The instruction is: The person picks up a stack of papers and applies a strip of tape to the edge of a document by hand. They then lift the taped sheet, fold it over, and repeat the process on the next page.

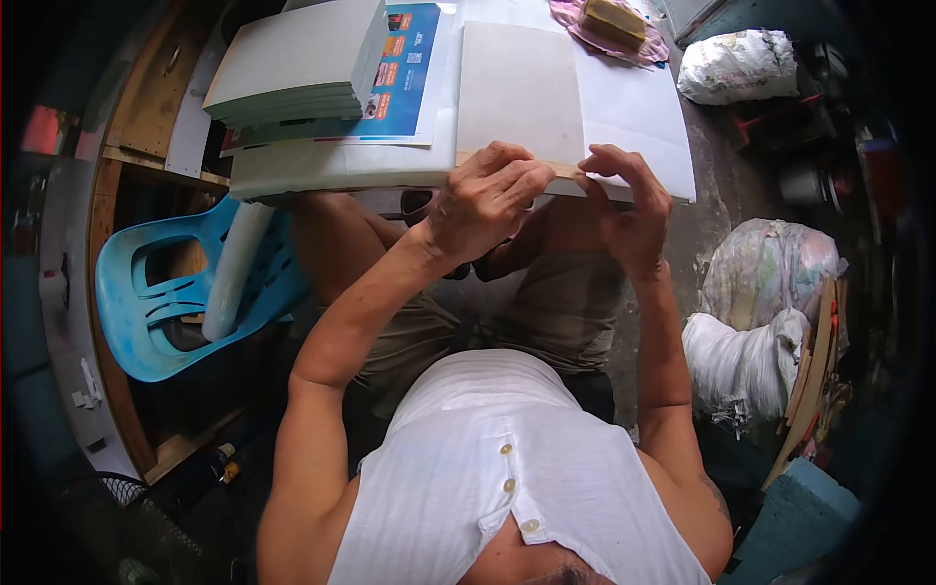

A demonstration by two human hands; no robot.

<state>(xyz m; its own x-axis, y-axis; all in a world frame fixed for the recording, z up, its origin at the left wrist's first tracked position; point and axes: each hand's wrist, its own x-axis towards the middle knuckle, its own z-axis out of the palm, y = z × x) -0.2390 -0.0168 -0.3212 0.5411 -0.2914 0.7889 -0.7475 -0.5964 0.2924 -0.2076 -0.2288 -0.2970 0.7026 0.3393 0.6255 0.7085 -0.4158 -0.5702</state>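
Observation:
A pale grey rectangular board or pad lies flat at the table's near edge. A narrow tan strip runs along its near side. My left hand is closed, with bent fingers pressed together on the left part of this strip; its thumb is hidden. At the strip's right end, my right hand pinches with thumb and index finger near the board's corner. Left of the board rises a stack of thick grey-white pads, resting on a blue printed sheet.
On the white table, a brownish block sits on a pink cloth. A blue plastic chair stands at lower left. White sacks and a filled plastic bag are on the right, beside wooden strips.

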